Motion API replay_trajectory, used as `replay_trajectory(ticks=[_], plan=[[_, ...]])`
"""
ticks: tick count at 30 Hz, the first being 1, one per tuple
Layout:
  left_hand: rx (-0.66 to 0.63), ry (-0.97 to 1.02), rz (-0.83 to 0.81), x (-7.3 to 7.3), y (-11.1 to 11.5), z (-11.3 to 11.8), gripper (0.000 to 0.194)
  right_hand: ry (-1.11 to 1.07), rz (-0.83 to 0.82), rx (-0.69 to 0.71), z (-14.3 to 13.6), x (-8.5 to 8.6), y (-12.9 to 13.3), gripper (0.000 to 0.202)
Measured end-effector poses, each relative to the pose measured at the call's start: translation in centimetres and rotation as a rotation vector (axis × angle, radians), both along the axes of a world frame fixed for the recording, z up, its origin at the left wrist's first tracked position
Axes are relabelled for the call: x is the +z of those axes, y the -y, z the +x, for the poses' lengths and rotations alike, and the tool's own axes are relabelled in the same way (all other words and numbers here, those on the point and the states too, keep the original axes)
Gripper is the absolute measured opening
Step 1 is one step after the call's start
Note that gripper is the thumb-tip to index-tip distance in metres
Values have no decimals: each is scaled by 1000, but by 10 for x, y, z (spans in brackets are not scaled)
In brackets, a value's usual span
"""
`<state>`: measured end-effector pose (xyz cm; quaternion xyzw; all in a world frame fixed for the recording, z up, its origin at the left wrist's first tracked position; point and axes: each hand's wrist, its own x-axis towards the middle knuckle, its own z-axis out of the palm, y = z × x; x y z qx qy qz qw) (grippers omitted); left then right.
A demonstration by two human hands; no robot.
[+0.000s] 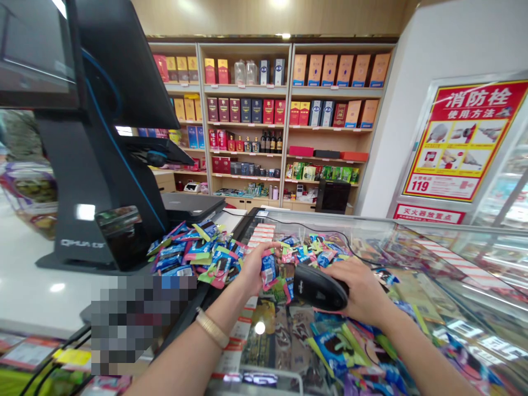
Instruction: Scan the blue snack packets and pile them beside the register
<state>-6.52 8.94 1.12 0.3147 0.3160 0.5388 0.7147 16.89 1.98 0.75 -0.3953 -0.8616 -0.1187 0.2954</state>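
Observation:
My left hand (252, 269) is closed on a small blue and pink snack packet (269, 271), whose barcode faces me. Wrapped around a black handheld barcode scanner (318, 289), my right hand (365, 289) keeps the scanner's head close to the packet, just right of it. A heap of similar packets (198, 250) lies beside the register on the left. More packets (315, 248) are spread on the glass counter behind both hands. Larger blue and green packets (342, 349) appear below my right hand; whether they lie on or under the glass I cannot tell.
A black cash register (103, 165) with screens stands on the white counter (25, 297) at left. The scanner's cable (307, 225) loops over the glass display counter (388, 220). Shelves of boxed goods (247, 110) line the back wall. A large jar (31, 192) stands far left.

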Motion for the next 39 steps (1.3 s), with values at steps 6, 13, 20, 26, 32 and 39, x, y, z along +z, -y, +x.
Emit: replay_trajectory(ticks=[6, 13, 20, 26, 32, 39], plan=[[10, -29, -27, -2, -4, -1, 10, 17, -38, 10, -2, 0, 1, 17], [74, -380, 234, -5, -6, -4, 17, -17, 28, 2, 1, 0, -2, 33], [178, -1889, 758, 4, 7, -14, 31, -78, 149, -113, 19, -5, -12, 20], [-47, -2225, 616, 6, 7, -27, 45, -75, 187, -170, 28, -10, -17, 24], [-209, -2242, 539, 15, 5, -41, 66, -71, 176, -198, 32, -12, -20, 26], [-25, -1898, 829, 1, 3, -22, 50, -72, 190, -208, 32, -14, -21, 26]])
